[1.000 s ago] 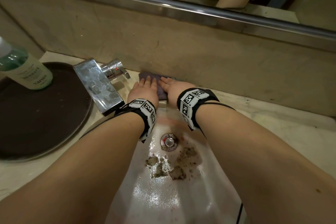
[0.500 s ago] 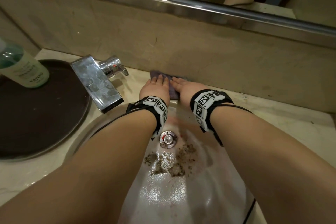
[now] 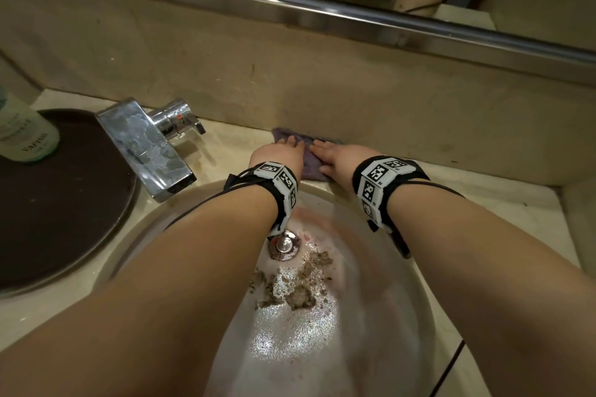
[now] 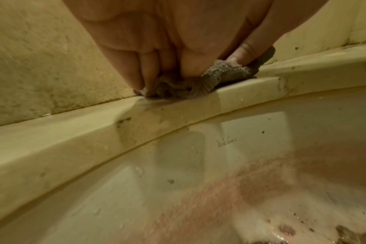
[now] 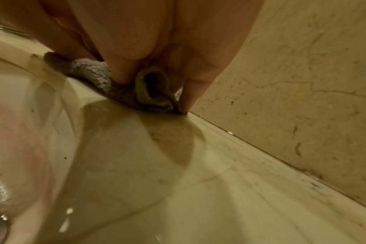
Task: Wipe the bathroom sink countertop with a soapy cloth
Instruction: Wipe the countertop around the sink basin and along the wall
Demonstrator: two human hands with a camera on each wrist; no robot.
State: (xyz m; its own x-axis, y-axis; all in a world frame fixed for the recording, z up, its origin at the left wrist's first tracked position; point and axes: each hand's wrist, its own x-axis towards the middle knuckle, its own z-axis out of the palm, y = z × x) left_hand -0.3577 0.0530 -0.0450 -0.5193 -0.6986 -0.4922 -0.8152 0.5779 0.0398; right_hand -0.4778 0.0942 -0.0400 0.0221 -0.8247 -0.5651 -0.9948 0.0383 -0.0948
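Head camera, starting at the grip: pressing down with the left hand point(image 3: 280, 155) and the right hand point(image 3: 335, 158) side by side, fingers stretched out rather than curled, pinning a bunched purple-grey terry cloth point(image 3: 309, 156) flat against the stone. No pinch anywhere, only flat pressure, borne out in the left wrist view by fingertips point(image 4: 136, 74) dug into the rumpled fabric, and in the right wrist view by a folded edge squeezed out beside the fingers. Sitting on the narrow back strip of the beige marble countertop point(image 3: 483, 203), hard against the foot of the mottled beige backsplash wall point(image 3: 322, 90) and just behind the rim of the white oval basin point(image 3: 371, 316). Shifted rightward over the last second, away from the chrome square-spouted tap point(image 3: 145, 145), with a wider gap of bare stone now between tap handle and cloth. Judged as a stroke under way along the back edge, heading for the right-hand stretch of counter. Probably well short of finished, given dark specks along the wall joint ahead in the right wrist view. Clumps of grey-brown grit point(image 3: 296, 287) lying wet in the basin near the metal drain plug point(image 3: 283, 243). Further left, a round dark brown tray point(image 3: 64, 203) bearing a pale green bottle point(image 3: 22, 135), likely to need wiping around later
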